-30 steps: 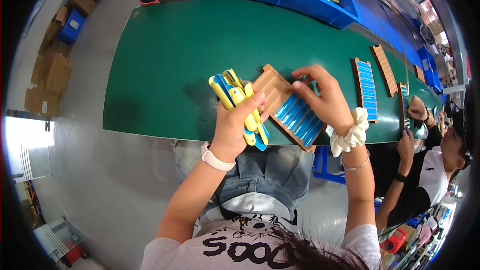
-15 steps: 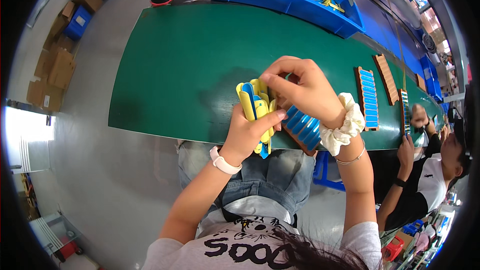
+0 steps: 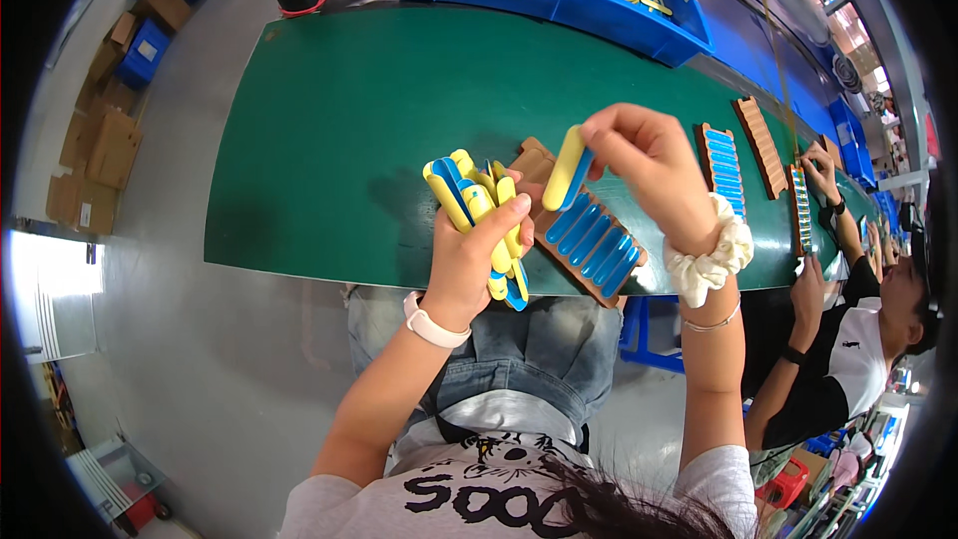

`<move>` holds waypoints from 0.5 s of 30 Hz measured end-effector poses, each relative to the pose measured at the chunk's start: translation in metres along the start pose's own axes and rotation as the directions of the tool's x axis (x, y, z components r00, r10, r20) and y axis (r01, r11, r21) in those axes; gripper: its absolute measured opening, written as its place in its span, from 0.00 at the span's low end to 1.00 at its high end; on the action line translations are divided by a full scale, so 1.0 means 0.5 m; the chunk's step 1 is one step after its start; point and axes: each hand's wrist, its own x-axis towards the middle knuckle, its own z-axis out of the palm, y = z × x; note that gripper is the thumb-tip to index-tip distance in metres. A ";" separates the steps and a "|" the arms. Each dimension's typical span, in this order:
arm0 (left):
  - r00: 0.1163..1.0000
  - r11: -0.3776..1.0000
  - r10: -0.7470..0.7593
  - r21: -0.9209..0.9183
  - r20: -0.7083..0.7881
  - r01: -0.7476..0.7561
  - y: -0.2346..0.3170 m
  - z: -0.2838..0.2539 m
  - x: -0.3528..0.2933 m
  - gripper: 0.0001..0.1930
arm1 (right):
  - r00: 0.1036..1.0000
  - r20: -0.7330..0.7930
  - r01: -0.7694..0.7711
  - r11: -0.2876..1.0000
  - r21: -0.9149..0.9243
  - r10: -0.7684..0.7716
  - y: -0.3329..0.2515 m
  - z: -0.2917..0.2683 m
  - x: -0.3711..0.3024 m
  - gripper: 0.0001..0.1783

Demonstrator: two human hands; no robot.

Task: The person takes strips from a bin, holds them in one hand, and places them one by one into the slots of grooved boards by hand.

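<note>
A bundle of yellow-and-blue strips (image 3: 484,220) fans upward in the left hand (image 3: 469,260), above the tabletop's near edge. One yellow-and-blue strip (image 3: 567,168) stands pinched in the right hand (image 3: 644,165), above a brown slotted tray (image 3: 584,230) partly filled with blue strips, at that near edge.

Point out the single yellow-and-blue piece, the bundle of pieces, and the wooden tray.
single yellow-and-blue piece (image 3: 569,168), head view, its yellow middle
bundle of pieces (image 3: 477,208), head view, upper yellow ends
wooden tray (image 3: 599,240), head view, blue-filled slots
</note>
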 end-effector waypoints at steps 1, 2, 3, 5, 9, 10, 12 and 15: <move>1.000 1.000 -0.009 0.013 0.017 0.008 -0.001 -0.001 0.000 0.15 | 0.997 0.000 -0.080 0.993 -0.091 0.080 0.007 0.006 -0.002 0.11; 1.000 1.000 -0.013 0.014 0.019 0.013 -0.003 -0.001 0.000 0.15 | 0.998 0.026 -0.062 0.994 -0.088 0.064 0.014 0.020 -0.007 0.12; 1.000 0.999 -0.008 0.053 0.030 0.006 -0.005 -0.001 0.000 0.15 | 0.998 0.037 -0.048 0.997 -0.064 0.051 0.017 0.035 -0.009 0.13; 1.000 0.995 -0.012 0.098 0.009 0.011 -0.006 0.000 -0.003 0.15 | 0.996 0.068 -0.054 0.998 -0.022 0.055 0.017 0.049 -0.011 0.14; 0.998 0.999 0.034 0.010 -0.061 -0.033 -0.014 0.006 -0.008 0.16 | 0.989 0.047 -0.140 0.989 0.056 0.137 0.008 0.044 -0.027 0.13; 0.997 0.999 0.036 0.009 -0.063 -0.035 -0.013 0.008 -0.008 0.16 | 0.989 0.027 -0.146 0.987 0.072 0.145 0.009 0.040 -0.033 0.12; 0.994 0.998 0.056 0.029 -0.099 -0.053 -0.009 0.013 -0.008 0.16 | 0.988 0.005 -0.155 0.984 0.087 0.155 0.014 0.041 -0.042 0.12; 0.996 0.998 0.049 0.050 -0.072 -0.046 -0.008 0.006 -0.005 0.16 | 0.996 -0.068 -0.053 0.990 0.130 0.063 0.022 0.046 -0.050 0.12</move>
